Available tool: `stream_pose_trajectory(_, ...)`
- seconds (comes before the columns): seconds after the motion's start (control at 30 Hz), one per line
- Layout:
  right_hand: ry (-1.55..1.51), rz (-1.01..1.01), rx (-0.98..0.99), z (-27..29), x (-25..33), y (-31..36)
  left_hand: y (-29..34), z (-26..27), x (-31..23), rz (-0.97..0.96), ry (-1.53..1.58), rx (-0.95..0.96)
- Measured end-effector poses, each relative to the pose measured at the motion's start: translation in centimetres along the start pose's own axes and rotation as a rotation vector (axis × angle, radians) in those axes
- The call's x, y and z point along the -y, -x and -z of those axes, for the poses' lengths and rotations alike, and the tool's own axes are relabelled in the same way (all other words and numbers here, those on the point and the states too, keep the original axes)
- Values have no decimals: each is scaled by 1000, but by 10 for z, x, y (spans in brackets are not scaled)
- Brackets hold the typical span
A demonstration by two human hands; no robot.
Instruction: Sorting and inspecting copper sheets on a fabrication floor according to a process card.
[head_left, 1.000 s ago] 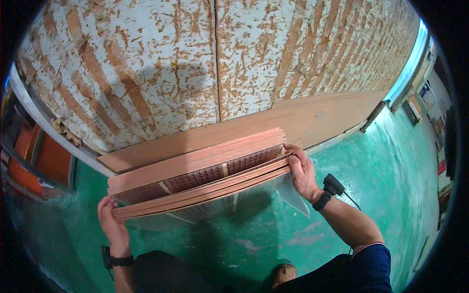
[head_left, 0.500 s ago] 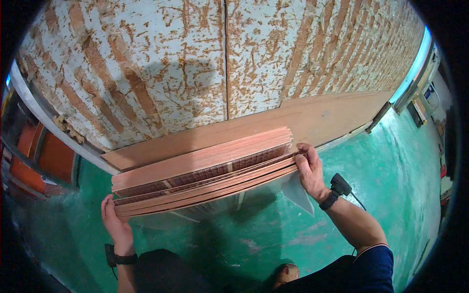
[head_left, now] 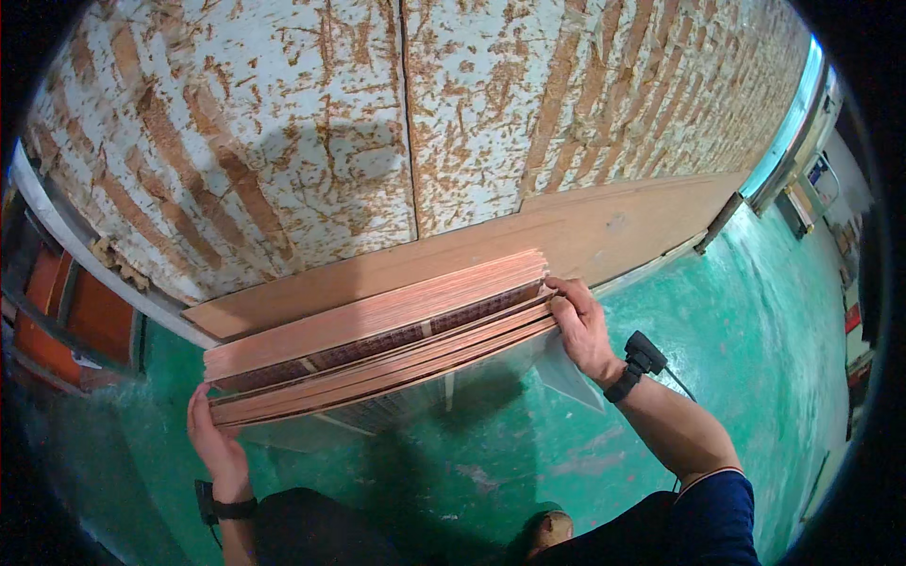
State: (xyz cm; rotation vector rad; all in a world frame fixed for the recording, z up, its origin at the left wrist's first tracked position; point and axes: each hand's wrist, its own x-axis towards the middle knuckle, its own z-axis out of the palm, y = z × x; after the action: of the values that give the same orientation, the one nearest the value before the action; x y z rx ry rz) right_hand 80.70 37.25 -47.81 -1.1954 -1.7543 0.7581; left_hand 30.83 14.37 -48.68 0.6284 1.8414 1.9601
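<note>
Several thin wooden panels stand on edge in a front bundle [head_left: 396,372], tilted toward me, with their pinkish-brown top edges showing. My left hand [head_left: 217,443] grips the bundle's left end, fingers behind and thumb toward the front. At the right end my right hand [head_left: 583,330] holds the same panels, its fingers curled over the upper corner. Behind them a thicker stack of similar panels [head_left: 377,307] leans toward the wall. In the gap between, a dark patterned panel face [head_left: 396,337] with pale strips shows.
A large brown board [head_left: 623,219] leans along the base of a blotchy white-and-brown wall [head_left: 481,113]. Green floor [head_left: 717,321] spreads around my feet. Orange-brown panels [head_left: 99,307] in a frame stand at left. A translucent sheet [head_left: 571,382] juts below the bundle's right end.
The whole scene has shifted slightly left in view. Both hands keep their hold on the front panels, and the gap to the rear stack looks a little narrower.
</note>
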Motion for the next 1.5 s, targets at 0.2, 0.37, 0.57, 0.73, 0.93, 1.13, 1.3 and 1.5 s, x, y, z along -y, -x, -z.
stream_pose_trajectory(0.2,-28,-39,-15,1,4,8,6,-2,-5,114,79,-49)
stream_pose_trajectory(0.37,-41,-50,-33,2,5,13,8,3,-3,43,-10,-53)
stream_pose_trajectory(0.57,-63,-77,-24,3,4,15,5,13,4,43,-12,-32)
stream_pose_trajectory(0.73,-121,-102,-19,2,1,15,5,18,5,-110,-150,28)
stream_pose_trajectory(0.93,-73,-38,-33,0,-6,10,2,23,7,21,49,27)
stream_pose_trajectory(1.13,-104,-3,-53,-7,-4,4,11,-3,-10,93,184,5)
stream_pose_trajectory(1.3,-97,-32,-29,-7,-4,1,1,8,0,63,166,59)
stream_pose_trajectory(1.5,-128,-71,-29,-4,-3,6,2,7,5,52,142,14)
